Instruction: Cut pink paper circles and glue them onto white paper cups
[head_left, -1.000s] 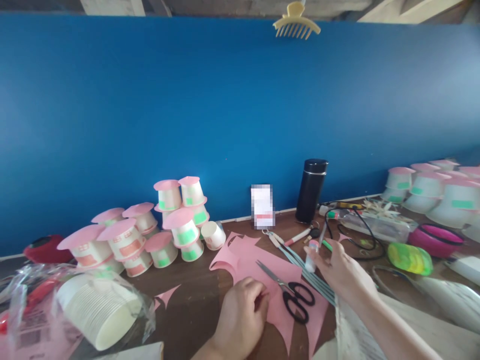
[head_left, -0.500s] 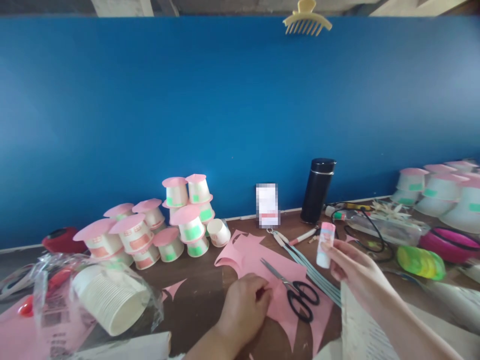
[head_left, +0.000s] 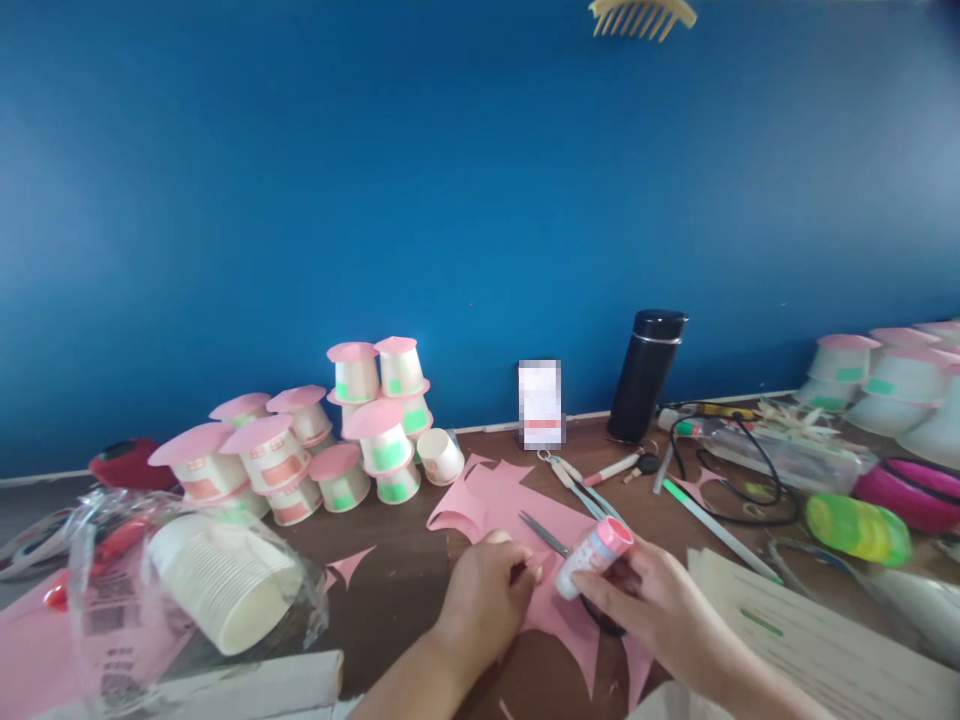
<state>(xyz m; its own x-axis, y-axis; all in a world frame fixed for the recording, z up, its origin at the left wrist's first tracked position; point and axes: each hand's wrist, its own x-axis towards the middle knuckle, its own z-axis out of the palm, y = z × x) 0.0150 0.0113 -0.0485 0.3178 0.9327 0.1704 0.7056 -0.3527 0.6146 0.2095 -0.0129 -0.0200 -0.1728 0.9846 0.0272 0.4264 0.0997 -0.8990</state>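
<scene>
My right hand (head_left: 652,610) grips a small white glue stick with a pink cap (head_left: 594,556), tilted with the cap up and to the right, just over the pink paper (head_left: 517,520). My left hand (head_left: 484,600) is curled, fingertips pinched on the pink paper right beside the stick's lower end. Black-handled scissors (head_left: 551,540) lie on the paper between the hands, partly hidden by my right hand.
Paper cups with pink lids (head_left: 322,440) are piled at the left. A bagged stack of white cups (head_left: 217,590) lies nearer. A black flask (head_left: 646,375), cables, a green roll (head_left: 855,525) and more lidded cups (head_left: 885,385) fill the right. A printed sheet (head_left: 817,640) lies under my right arm.
My right hand picked up the glue stick from the table's right side and carried it left and down to my left hand. The view shifted down slightly.
</scene>
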